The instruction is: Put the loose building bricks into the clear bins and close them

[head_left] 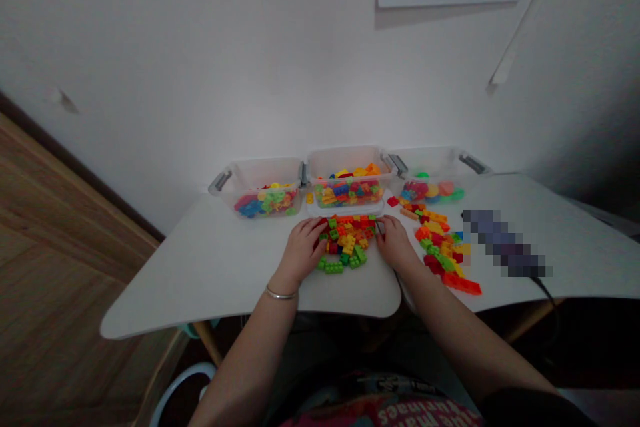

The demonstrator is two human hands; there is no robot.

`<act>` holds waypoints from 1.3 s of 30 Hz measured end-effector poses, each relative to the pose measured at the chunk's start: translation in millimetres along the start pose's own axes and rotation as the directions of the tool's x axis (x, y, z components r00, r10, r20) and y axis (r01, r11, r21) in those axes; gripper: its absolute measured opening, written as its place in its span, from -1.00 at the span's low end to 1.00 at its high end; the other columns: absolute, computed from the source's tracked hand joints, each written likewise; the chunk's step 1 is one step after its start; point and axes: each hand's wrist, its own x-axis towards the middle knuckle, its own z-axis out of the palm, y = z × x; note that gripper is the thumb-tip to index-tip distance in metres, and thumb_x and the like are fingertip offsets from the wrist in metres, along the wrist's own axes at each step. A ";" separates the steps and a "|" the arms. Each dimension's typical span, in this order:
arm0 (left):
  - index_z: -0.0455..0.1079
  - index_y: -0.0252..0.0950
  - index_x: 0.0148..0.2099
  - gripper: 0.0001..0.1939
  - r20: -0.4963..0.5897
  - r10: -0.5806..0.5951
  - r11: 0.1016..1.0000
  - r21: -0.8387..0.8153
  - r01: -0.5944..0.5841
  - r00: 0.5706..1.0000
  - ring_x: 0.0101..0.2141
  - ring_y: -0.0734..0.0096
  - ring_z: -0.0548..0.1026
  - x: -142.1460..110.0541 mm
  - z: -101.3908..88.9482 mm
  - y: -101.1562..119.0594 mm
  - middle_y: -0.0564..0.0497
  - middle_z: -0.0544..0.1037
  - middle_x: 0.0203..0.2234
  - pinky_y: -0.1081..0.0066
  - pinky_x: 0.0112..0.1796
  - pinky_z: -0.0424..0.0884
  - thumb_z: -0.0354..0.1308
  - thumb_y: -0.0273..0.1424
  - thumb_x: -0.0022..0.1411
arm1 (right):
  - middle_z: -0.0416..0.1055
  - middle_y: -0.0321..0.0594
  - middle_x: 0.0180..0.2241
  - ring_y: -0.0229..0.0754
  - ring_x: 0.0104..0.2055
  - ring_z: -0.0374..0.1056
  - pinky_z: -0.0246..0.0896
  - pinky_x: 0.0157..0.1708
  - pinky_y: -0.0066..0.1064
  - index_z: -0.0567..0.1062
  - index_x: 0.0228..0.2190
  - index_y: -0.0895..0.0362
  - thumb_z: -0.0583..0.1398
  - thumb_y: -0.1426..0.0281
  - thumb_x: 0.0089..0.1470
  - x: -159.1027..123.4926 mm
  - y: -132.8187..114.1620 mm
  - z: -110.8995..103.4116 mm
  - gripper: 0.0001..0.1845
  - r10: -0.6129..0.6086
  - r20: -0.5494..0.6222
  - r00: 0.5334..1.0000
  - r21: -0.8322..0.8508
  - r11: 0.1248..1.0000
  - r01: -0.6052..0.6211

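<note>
A loose pile of toy building bricks point(349, 243), green, yellow, orange and red, lies on the white table in front of me. At its left edge rests my left hand point(303, 247), with a bracelet on the wrist; its fingers are apart and curved around the bricks, touching the outer ones. My right hand point(395, 240) is on the pile's opposite side, fingers loosely bent by the bricks, with no brick visibly gripped. Parts of its fingertips are hard to make out. Right behind the pile, a clear bin point(350, 163) holds many mixed bricks.
Another clear bin point(267, 173) with colourful pieces stands at the back left, and a third bin point(433, 163) with rounder pieces at the back right. A second spread of bricks point(440, 247) lies right of my right hand. Beyond it is a blurred-out object point(505, 243) with a cable.
</note>
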 end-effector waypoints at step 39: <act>0.34 -0.29 0.12 -0.64 -0.033 -0.055 0.993 -0.109 0.051 0.998 0.09 0.22 0.33 -0.7 -2.5 -1.6 -0.12 0.43 0.07 0.08 0.15 0.25 -0.05 -0.43 0.32 | 0.41 -0.16 -0.29 -0.16 -0.31 0.37 0.34 -0.25 -0.28 0.34 -0.33 0.09 0.17 0.37 -0.01 97.8 -52.8 -59.9 -0.86 -0.031 -0.439 0.898 0.436 0.867 0.243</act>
